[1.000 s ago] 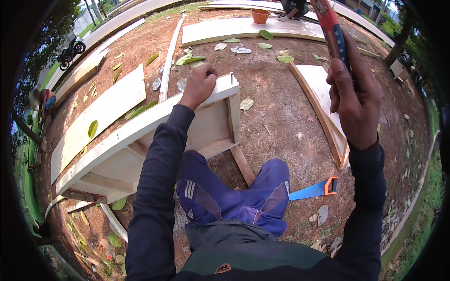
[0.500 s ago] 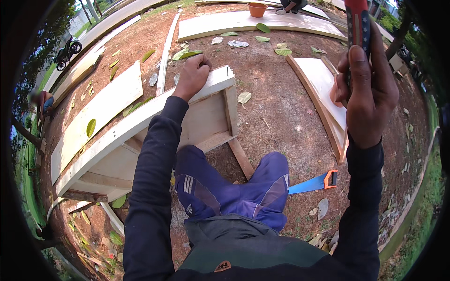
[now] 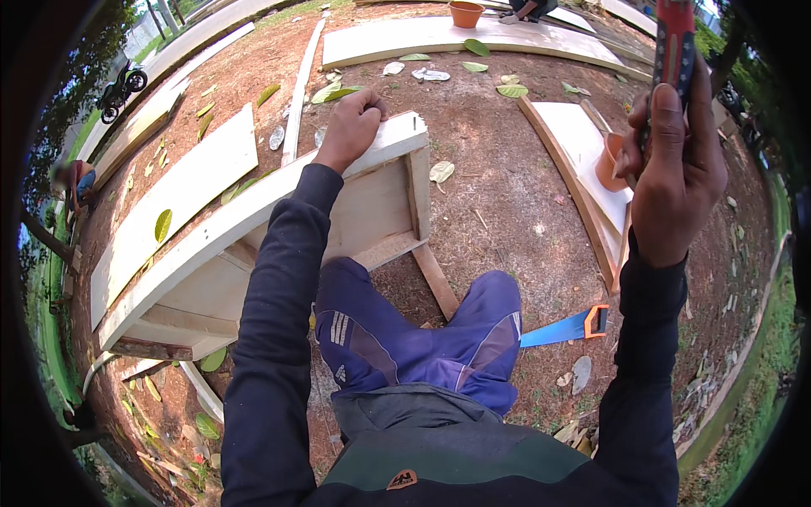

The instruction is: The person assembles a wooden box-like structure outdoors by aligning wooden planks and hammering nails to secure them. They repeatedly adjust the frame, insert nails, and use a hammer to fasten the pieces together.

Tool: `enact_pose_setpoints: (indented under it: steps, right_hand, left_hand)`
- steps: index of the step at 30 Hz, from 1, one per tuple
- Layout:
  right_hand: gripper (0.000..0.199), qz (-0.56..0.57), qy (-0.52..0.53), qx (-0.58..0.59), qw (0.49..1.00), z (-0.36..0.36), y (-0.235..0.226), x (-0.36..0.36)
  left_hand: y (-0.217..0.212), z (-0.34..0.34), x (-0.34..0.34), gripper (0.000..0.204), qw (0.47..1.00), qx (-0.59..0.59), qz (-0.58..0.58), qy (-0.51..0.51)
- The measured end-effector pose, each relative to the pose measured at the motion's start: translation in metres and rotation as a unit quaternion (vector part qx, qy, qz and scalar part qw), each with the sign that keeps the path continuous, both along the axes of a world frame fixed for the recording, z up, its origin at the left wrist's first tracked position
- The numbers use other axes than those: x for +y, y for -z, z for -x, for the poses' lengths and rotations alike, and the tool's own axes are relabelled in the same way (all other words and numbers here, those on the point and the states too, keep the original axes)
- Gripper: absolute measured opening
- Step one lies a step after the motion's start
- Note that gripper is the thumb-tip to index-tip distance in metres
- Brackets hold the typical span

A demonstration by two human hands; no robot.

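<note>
A pale wooden panel with a timber frame point(image 3: 207, 239) leans on edge at my left knee. My left hand point(image 3: 351, 131) is closed at its upper rail, near the right end, with the fingers curled and partly hidden. A nail point(image 3: 415, 123) stands up from the rail's end, a little to the right of that hand. My right hand point(image 3: 678, 169), raised high on the right, is wrapped round a hammer point(image 3: 675, 46) with a red and dark-blue handle patterned with stars. The head of that hammer lies outside the picture.
A blue handsaw point(image 3: 557, 329) lies beside my right knee. An orange pot point(image 3: 609, 162) rests on a framed panel point(image 3: 568, 127) at right; another pot point(image 3: 465, 14) stands on a long far board point(image 3: 389, 44). People crouch at far left point(image 3: 82, 182) and at the far edge point(image 3: 530, 8).
My right hand and the hammer have shifted slightly right, uncovering more of the orange pot. My left hand stays at the rail, and the panel has barely moved.
</note>
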State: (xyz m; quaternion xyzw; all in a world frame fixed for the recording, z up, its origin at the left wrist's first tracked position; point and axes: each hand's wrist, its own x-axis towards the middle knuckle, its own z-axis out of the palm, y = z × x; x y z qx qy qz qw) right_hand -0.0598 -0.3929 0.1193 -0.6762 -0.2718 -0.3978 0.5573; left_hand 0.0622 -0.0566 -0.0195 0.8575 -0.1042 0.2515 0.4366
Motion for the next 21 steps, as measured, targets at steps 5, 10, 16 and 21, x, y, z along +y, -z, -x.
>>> enact_pose_setpoints:
  steps: [5, 10, 16, 21]
  right_hand:
    - [0.053, 0.064, 0.012, 0.04, 0.997, -0.001, 0.069, 0.004]
    - [0.054, 0.327, -0.007, 0.132, 0.936, 0.0, 0.065, 0.001]
    - [0.045, -0.078, -0.068, -0.044, 0.994, 0.018, -0.021, 0.012]
    - [0.051, 0.248, -0.006, 0.119, 0.961, 0.005, 0.087, 0.0]
  left_hand:
    - [-0.001, -0.007, -0.008, 0.018, 0.999, -0.023, -0.009, 0.022]
    - [-0.006, -0.012, -0.012, 0.018, 1.0, -0.01, 0.004, 0.011]
    - [0.001, -0.007, 0.001, 0.02, 0.999, 0.009, 0.028, 0.018]
    - [-0.003, -0.015, -0.009, 0.02, 0.999, -0.005, 0.019, 0.025]
